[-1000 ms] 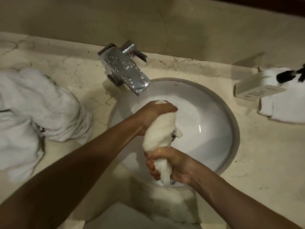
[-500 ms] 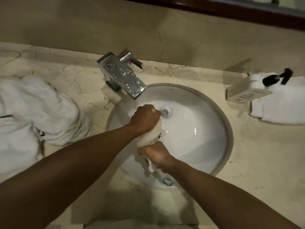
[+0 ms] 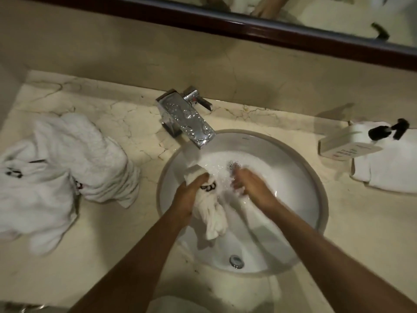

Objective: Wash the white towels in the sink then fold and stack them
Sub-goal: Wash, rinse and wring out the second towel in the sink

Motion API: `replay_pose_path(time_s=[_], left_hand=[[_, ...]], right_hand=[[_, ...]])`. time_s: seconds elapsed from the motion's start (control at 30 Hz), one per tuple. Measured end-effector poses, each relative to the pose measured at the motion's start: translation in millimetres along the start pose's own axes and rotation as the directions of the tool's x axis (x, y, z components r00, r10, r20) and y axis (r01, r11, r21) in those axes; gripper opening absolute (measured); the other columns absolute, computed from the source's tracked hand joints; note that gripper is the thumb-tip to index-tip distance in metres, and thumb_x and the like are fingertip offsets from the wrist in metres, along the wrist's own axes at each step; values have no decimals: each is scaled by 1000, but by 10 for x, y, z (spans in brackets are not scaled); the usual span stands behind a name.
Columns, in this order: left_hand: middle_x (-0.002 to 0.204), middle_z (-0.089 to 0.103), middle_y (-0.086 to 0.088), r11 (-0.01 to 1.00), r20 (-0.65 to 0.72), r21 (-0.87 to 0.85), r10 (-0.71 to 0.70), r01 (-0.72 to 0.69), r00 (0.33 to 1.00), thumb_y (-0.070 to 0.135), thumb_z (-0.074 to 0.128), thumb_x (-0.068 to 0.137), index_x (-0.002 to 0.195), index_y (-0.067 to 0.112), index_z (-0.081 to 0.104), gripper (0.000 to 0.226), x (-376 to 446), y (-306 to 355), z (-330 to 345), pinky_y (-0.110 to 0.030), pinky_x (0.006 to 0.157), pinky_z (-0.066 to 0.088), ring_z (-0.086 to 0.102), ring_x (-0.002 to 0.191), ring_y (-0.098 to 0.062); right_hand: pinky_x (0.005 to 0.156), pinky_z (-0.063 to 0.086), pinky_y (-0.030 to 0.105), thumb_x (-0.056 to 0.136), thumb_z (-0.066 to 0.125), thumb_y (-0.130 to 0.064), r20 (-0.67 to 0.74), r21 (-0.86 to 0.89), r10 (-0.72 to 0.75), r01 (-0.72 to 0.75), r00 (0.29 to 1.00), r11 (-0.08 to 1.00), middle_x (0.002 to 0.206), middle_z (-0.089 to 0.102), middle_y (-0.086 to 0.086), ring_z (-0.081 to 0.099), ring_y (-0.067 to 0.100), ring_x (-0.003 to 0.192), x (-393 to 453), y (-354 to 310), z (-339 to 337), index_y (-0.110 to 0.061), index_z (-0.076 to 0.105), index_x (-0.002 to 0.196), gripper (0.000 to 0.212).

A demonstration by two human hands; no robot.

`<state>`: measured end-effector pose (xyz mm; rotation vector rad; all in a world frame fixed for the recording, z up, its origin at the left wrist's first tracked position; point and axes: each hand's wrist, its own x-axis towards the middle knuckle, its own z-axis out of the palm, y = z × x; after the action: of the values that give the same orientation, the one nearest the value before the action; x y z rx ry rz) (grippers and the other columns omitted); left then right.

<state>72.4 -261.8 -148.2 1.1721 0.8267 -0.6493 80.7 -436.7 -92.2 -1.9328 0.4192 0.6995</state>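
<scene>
A wet white towel (image 3: 213, 220) with a dark logo hangs in a twisted bunch inside the round white sink (image 3: 317, 177). My left hand (image 3: 191, 190) grips its upper end at the left of the basin. To the right, my right hand (image 3: 250, 185) is blurred, its fingers stretched out in the shallow water just below the drain (image 3: 234, 164), holding nothing that I can make out. A heap of crumpled white towels (image 3: 67, 163) lies on the counter to the left.
The chrome faucet (image 3: 187, 123) juts over the basin's far left rim. At the right stand a white soap dispenser (image 3: 347, 143) with a black pump and a folded white towel (image 3: 388, 175). A dark mirror frame (image 3: 248, 30) runs above the marble backsplash.
My right hand has let go of the towel's lower end and moved right towards the drain. The left hand keeps the towel, which now hangs loose. The view has tilted up.
</scene>
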Motion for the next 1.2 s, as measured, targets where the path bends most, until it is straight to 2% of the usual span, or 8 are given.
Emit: replay_pose_path(time_s=[0.07, 0.17, 0.33, 0.5, 0.8, 0.97, 1.1, 1.2], left_hand=[[99, 77, -12, 999, -25, 26, 45, -44, 999, 50, 84, 67, 112, 10, 72, 62, 30, 67, -88, -50, 93, 56, 74, 93, -31], [96, 78, -8, 981, -37, 137, 141, -135, 989, 59, 81, 53, 108, 10, 73, 73, -4, 172, -131, -49, 94, 56, 75, 91, -27], [100, 77, -7, 987, 22, 107, 121, -123, 992, 49, 79, 65, 118, 11, 68, 66, -36, 238, -124, -44, 92, 57, 75, 92, -25], [101, 77, -9, 992, 29, 49, 116, -117, 993, 43, 80, 73, 116, 11, 70, 55, 18, 285, -70, -48, 97, 54, 74, 95, -28], [104, 76, -9, 989, 87, 59, 130, -135, 988, 39, 80, 78, 118, 11, 71, 49, 113, 382, -31, -48, 97, 54, 74, 97, -27], [102, 77, -11, 991, 24, 5, 130, -130, 991, 39, 79, 80, 114, 8, 73, 47, 197, 380, 10, -47, 95, 56, 74, 95, -29], [97, 77, -10, 990, -25, -33, 133, -134, 991, 32, 77, 83, 101, 13, 76, 26, 233, 365, 13, -47, 92, 56, 74, 93, -31], [94, 78, -9, 988, -30, -14, 156, -156, 987, 28, 75, 86, 101, 14, 76, 21, 218, 379, 35, -43, 87, 58, 75, 89, -29]], right_hand=[[74, 50, 29, 99, 51, -52, -181, 67, -177, 191, 967, 979, 95, 69, 8, 66, 16, 82, 252, -469, -256, -19, 58, 107, 35], [68, 53, 28, 98, 59, -43, -141, -38, -442, 441, 886, 897, 95, 69, 10, 67, 11, 74, 629, -1107, -272, -18, 54, 130, 40], [83, 57, 48, 97, 65, -24, -40, -397, -549, 491, 835, 775, 98, 74, 9, 70, 24, 85, 1065, -1341, -116, -12, 65, 116, 22], [79, 57, 46, 100, 60, -21, -69, -425, -605, 525, 793, 737, 80, 69, 2, 69, 24, 75, 1139, -1302, -160, -12, 68, 106, 14], [73, 60, 31, 101, 60, -26, -55, -199, -569, 550, 820, 811, 91, 74, 0, 72, 8, 72, 1092, -1246, -238, -15, 66, 124, 26], [58, 50, 28, 103, 50, -18, -467, -49, -481, 521, 742, 852, 66, 62, 0, 62, 12, 59, 812, -528, -264, -14, 60, 86, 20], [80, 52, 35, 99, 55, -11, -239, -290, -216, 143, 947, 946, 99, 73, 8, 70, 30, 87, 920, 519, -83, -8, 70, 103, 16], [100, 43, 32, 97, 57, -10, -87, -396, -47, 9, 995, 918, 135, 62, 13, 61, 34, 120, 1065, 835, 0, -8, 59, 136, 39]])
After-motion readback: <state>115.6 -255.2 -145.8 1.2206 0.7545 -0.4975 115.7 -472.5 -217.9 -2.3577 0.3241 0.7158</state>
